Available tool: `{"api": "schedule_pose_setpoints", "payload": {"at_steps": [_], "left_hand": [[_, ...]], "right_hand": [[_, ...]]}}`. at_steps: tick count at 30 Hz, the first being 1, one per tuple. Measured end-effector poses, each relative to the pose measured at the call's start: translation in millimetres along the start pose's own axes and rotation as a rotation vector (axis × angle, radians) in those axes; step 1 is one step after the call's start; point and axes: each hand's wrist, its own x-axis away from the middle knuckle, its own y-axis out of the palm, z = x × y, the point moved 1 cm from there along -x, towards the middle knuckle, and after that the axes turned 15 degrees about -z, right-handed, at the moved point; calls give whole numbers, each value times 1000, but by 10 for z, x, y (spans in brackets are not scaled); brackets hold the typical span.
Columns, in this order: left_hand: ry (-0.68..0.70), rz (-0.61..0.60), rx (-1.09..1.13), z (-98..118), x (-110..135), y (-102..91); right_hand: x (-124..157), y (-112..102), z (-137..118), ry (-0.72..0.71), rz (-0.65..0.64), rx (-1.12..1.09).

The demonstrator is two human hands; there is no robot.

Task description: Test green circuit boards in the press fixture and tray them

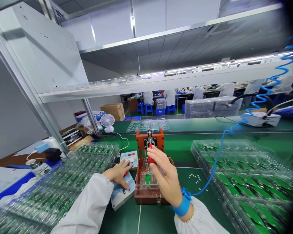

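Note:
My right hand (167,175) is shut on the red handle of a toggle clamp (150,154), which is mounted on a brown test fixture (148,169). Beneath the clamp, a green circuit board (147,178) sits in a clear plastic holder on the fixture. My left hand (118,174) rests with its fingers apart on a white and blue control panel (123,191), next to a small digital counter (129,159). A blue antistatic wrist strap (184,203) circles my right wrist, and its blue cord (210,175) runs up to the right.
Stacked clear trays of green circuit boards (244,172) fill the right, and others (63,178) fill the left. Small white pieces (195,178) lie on the green mat (180,146). Behind stand a white fan (107,121), cardboard boxes (113,110) and people in white suits (169,97).

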Motion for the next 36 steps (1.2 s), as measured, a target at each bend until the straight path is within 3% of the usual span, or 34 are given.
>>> {"api": "schedule_pose_setpoints", "payload": {"at_steps": [10, 19, 36], "left_hand": [[-61, 2, -4, -95, 118, -33], [-94, -105, -10, -74, 204, -46], [-52, -85, -78, -168, 34, 10]], "right_hand": [[30, -1, 16, 6, -8, -5], [35, 5, 26, 19, -5, -1], [27, 9, 6, 9, 16, -8]]}}
